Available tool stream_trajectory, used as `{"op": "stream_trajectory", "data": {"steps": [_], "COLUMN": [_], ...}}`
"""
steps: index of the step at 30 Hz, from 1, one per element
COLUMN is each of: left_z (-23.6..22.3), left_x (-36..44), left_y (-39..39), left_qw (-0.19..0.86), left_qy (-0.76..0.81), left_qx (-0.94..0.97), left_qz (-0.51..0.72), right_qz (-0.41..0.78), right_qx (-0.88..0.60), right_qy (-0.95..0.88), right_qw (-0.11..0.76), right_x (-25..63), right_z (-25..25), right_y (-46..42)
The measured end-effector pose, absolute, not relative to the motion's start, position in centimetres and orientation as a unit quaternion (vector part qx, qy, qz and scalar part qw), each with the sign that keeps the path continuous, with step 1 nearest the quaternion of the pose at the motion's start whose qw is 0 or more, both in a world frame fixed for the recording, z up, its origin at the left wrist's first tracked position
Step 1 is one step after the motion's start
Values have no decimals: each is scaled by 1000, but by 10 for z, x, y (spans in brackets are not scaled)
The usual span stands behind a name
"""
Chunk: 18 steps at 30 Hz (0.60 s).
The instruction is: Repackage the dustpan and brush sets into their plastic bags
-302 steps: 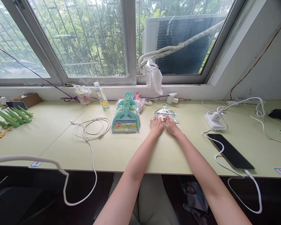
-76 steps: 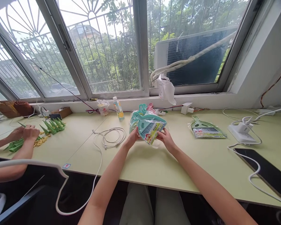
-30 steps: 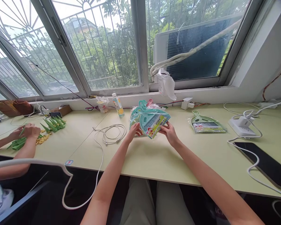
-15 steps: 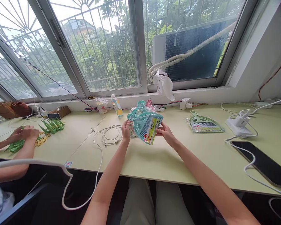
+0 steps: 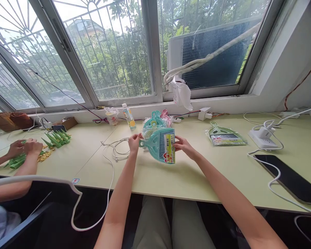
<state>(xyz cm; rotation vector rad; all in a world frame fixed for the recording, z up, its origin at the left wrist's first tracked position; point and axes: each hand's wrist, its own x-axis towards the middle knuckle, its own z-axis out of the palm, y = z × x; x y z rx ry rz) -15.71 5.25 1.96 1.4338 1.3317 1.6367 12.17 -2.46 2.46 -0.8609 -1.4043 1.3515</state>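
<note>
Held dustpan (image 5: 153,146): teal, blue-grey bristles (image 5: 162,147), yellow-green label (image 5: 169,148) with red print. Right-side dustpan (image 5: 218,130): sage green. Handle behind (image 5: 165,113): pink. Tabletop (image 5: 197,180): pale yellow-green. Phone (image 5: 287,180): black. Power strip (image 5: 261,141): white. Bottle (image 5: 129,117): white cap (image 5: 124,105), yellow fruit print.

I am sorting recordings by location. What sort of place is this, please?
Probably a shared indoor workroom: a long table runs beneath a wide window, a second person's arm reaches over it at the left, and a power strip lies on top.

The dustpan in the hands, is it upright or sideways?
Sideways: the dustpan has its handle at the left hand and its wide edge at the right hand.
</note>
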Motion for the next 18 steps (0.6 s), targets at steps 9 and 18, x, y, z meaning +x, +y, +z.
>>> {"op": "stream_trajectory", "data": {"steps": [9,18], "left_z": [24,39], "left_x": [-221,-146], "left_y": [53,23], "left_qw": [50,7], "left_qy": [726,552], "left_qx": [178,507], "left_qz": [662,662], "right_qz": [507,510], "right_qx": [-365,-351], "right_qy": [-449,-421], "right_qw": [639,663], "right_x": [147,145], "right_z": [17,14], "right_y": [-12,-9]}}
